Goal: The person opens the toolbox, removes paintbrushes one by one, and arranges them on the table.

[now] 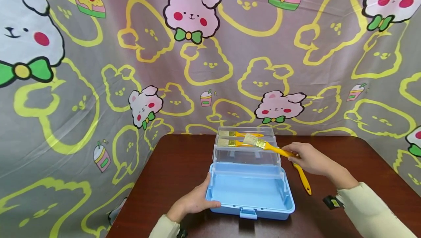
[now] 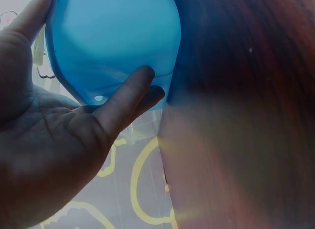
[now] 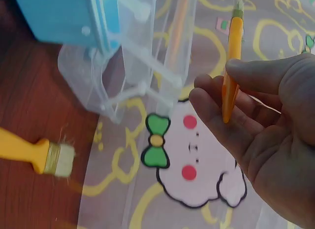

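Observation:
A light blue toolbox [image 1: 250, 188] stands with its lid raised and clear trays [image 1: 246, 157] lifted behind its base. My left hand [image 1: 194, 196] rests against its left side, thumb at the front corner; its fingers lie fairly straight along the blue wall [image 2: 118, 42] in the left wrist view. My right hand [image 1: 309, 156] pinches a yellow-handled paintbrush [image 1: 276, 150] by the handle end, bristles pointing left over the trays. Two similar paintbrushes, a rear one [image 1: 246, 134] and a nearer one [image 1: 231, 142], lie in the trays.
Another yellow-handled paintbrush [image 1: 303, 181] lies on the dark wooden table [image 1: 177, 165], right of the toolbox. A latch [image 1: 248, 213] hangs at the toolbox's front. Patterned cloth [image 1: 204, 66] hangs behind the table and along its sides.

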A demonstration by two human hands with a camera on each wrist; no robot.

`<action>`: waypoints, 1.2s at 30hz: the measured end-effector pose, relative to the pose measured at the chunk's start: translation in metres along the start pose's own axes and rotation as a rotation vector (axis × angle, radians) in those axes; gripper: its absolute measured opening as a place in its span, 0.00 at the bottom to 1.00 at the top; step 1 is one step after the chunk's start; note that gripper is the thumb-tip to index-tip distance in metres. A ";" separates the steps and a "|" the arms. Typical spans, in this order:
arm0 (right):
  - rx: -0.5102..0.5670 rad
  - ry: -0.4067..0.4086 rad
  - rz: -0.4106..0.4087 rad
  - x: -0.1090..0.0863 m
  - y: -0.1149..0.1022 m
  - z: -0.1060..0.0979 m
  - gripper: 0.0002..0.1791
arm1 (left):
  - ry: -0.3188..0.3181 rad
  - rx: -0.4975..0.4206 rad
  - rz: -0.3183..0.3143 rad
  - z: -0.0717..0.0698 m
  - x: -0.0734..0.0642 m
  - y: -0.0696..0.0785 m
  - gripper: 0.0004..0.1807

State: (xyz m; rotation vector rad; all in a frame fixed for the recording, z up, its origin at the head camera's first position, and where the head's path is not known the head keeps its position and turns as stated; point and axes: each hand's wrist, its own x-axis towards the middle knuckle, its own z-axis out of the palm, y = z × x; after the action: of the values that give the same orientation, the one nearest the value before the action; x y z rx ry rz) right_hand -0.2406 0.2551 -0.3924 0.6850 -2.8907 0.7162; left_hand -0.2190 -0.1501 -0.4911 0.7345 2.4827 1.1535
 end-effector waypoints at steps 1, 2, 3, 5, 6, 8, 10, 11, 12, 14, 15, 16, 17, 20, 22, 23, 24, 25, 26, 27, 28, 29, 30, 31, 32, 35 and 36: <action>0.000 0.009 0.003 -0.002 0.003 -0.002 0.18 | 0.003 0.009 -0.003 0.000 0.000 0.000 0.63; 0.002 0.016 0.007 -0.004 0.007 -0.004 0.18 | 0.003 0.013 -0.004 0.000 0.000 0.001 0.63; 0.000 0.026 0.010 -0.006 0.010 -0.006 0.18 | 0.004 0.015 -0.006 0.000 0.000 0.001 0.63; -0.015 0.050 0.011 -0.010 0.016 -0.008 0.17 | 0.006 0.024 -0.010 0.000 0.000 0.002 0.63; -0.025 0.062 0.008 -0.013 0.020 -0.009 0.17 | 0.008 0.030 -0.011 0.000 0.000 0.002 0.63; -0.037 0.079 0.007 -0.017 0.025 -0.010 0.17 | 0.010 0.032 -0.011 -0.001 0.001 0.002 0.63; -0.046 0.091 0.013 -0.022 0.031 -0.011 0.17 | 0.010 0.032 -0.015 -0.001 0.001 0.003 0.63; -0.051 0.097 0.020 -0.025 0.034 -0.011 0.17 | 0.010 0.033 -0.017 -0.001 0.001 0.003 0.63; -0.049 0.101 0.026 -0.028 0.038 -0.012 0.17 | 0.010 0.029 -0.019 -0.001 0.001 0.003 0.63; -0.057 0.114 0.048 -0.032 0.044 -0.012 0.17 | 0.009 0.021 -0.017 -0.002 0.001 0.004 0.62; -0.060 0.120 0.057 -0.035 0.048 -0.012 0.17 | 0.008 0.017 -0.016 -0.002 0.001 0.004 0.62; -0.061 0.125 0.063 -0.038 0.052 -0.011 0.17 | 0.008 0.014 -0.012 -0.002 0.001 0.004 0.62; -0.065 0.131 0.069 -0.040 0.055 -0.011 0.17 | 0.007 0.009 -0.007 -0.002 0.001 0.004 0.62; -0.077 0.139 0.088 -0.047 0.067 -0.011 0.17 | 0.000 -0.006 0.001 -0.001 0.001 0.004 0.63; -0.091 0.142 0.103 -0.051 0.075 -0.011 0.17 | -0.003 -0.013 -0.001 -0.001 0.001 0.003 0.63; -0.097 0.141 0.113 -0.053 0.079 -0.011 0.17 | -0.003 -0.015 -0.003 -0.001 0.001 0.003 0.63; -0.103 0.139 0.123 -0.054 0.083 -0.011 0.17 | -0.002 -0.013 -0.006 -0.001 0.001 0.003 0.63; -0.105 0.134 0.132 -0.057 0.087 -0.011 0.17 | 0.000 -0.012 -0.008 -0.001 0.001 0.002 0.63; -0.111 0.133 0.139 -0.059 0.090 -0.010 0.17 | 0.002 -0.008 -0.010 -0.001 0.001 0.002 0.63; -0.117 0.131 0.144 -0.061 0.094 -0.009 0.17 | 0.003 -0.007 -0.009 -0.001 0.001 0.002 0.63; -0.122 0.128 0.151 -0.063 0.098 -0.009 0.17 | 0.003 -0.007 -0.006 -0.001 0.001 0.001 0.63; -0.129 0.127 0.154 -0.065 0.102 -0.008 0.17 | 0.003 -0.007 -0.004 -0.001 0.001 0.001 0.63; -0.138 0.127 0.155 -0.067 0.106 -0.007 0.16 | 0.002 -0.005 -0.005 -0.001 0.000 0.001 0.63; -0.143 0.126 0.159 -0.069 0.110 -0.006 0.16 | 0.002 -0.008 -0.005 -0.001 0.000 0.001 0.63; -0.147 0.125 0.164 -0.071 0.114 -0.005 0.16 | 0.003 -0.006 -0.005 -0.001 0.000 0.002 0.63; -0.156 0.113 0.186 -0.075 0.125 -0.004 0.15 | 0.005 0.001 -0.012 -0.001 0.000 0.003 0.63; -0.156 0.109 0.196 -0.076 0.128 -0.003 0.15 | 0.007 0.007 -0.017 -0.001 0.000 0.003 0.63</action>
State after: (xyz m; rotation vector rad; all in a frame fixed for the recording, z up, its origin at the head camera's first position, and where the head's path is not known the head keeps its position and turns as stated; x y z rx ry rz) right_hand -0.2291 0.3884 -0.4579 0.3378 -2.8994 0.5203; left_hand -0.2186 -0.1492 -0.4882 0.7115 2.4950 1.1446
